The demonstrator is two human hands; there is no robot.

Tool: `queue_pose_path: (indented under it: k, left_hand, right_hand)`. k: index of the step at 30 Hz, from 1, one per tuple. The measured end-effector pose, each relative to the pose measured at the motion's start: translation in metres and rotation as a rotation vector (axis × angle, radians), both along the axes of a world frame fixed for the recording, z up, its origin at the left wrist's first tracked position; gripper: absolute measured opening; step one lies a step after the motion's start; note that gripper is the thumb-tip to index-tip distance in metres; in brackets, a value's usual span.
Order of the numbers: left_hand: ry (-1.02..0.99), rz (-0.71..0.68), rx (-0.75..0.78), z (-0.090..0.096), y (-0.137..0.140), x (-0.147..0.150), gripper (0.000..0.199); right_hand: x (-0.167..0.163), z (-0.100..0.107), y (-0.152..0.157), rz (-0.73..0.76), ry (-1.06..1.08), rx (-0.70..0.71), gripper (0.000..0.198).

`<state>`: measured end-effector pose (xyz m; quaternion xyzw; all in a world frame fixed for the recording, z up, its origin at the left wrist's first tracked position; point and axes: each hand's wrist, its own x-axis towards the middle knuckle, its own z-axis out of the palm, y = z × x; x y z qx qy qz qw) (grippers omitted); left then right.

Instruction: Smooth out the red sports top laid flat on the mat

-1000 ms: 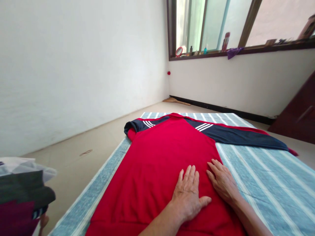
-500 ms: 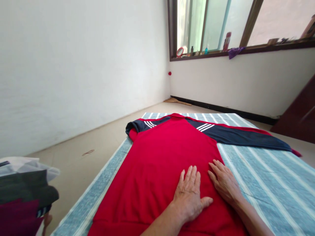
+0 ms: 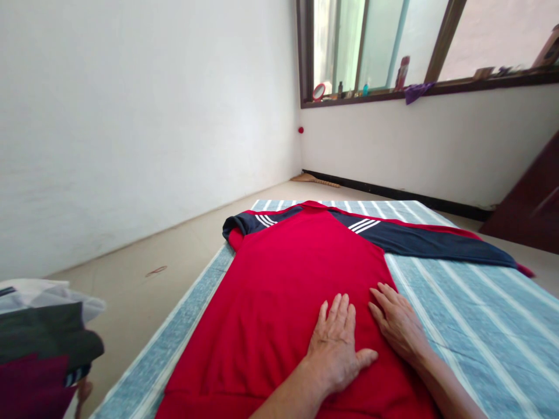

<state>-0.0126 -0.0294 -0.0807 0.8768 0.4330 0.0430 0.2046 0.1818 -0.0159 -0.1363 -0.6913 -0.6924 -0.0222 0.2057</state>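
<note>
A red jacket with navy sleeves and white shoulder stripes lies spread face down or back up, I cannot tell which, on a blue-and-white striped cloth. Its right sleeve stretches out flat; the left sleeve is bent under at the edge of the surface. My left hand rests flat on the lower middle of the jacket, fingers extended. Beside it, my right hand lies on the jacket's right edge, fingers stretched out. Neither hand grips the fabric.
A stack of folded clothes stands at the lower left. A thin loop lies on the floor, and a broom in the far corner. The windowsill holds a round mirror, bottles and a purple cloth.
</note>
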Motion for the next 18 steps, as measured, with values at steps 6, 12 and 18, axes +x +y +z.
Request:
queue_pose_path:
  k: [6,12,18]
  left_hand:
    - [0.000,-0.002,0.000,0.0002,-0.0003,-0.0005,0.087]
    - [0.005,-0.008,-0.004,0.0017,-0.0005,0.0001,0.086]
    - [0.030,-0.005,-0.005,0.0043,-0.0009,0.0001,0.086]
  right_hand:
    - [0.0000,0.0011,-0.0007,-0.002,-0.005,0.013,0.047]
    - [0.0005,0.0002,-0.0004,-0.002,0.015,0.014,0.045]
    - [-0.0003,0.0001,-0.0003,-0.001,0.009,0.005,0.046]
